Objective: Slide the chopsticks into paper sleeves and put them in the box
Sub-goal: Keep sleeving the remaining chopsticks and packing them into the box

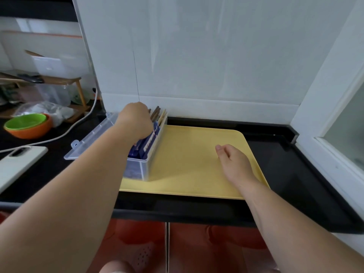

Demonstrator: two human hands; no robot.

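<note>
A clear plastic box [145, 168] with its lid [92, 134] hinged open to the left stands on the left part of a yellow tray [187, 154]. Inside lie several chopsticks in blue paper sleeves [149, 143], their brown and pale wooden ends [157, 113] sticking out at the far end. My left hand [136, 121] reaches into the far half of the box, fingers curled down round the chopsticks there; the fingertips are hidden. My right hand [234, 162] rests on the tray to the right of the box, fingers loosely curled, holding nothing.
The tray lies on a black counter [295, 174] against a white tiled wall. To the left are stacked green and orange bowls [27, 125], a white cable [65, 133], a white phone [19, 160] and a wooden rack. A window frame bounds the right side.
</note>
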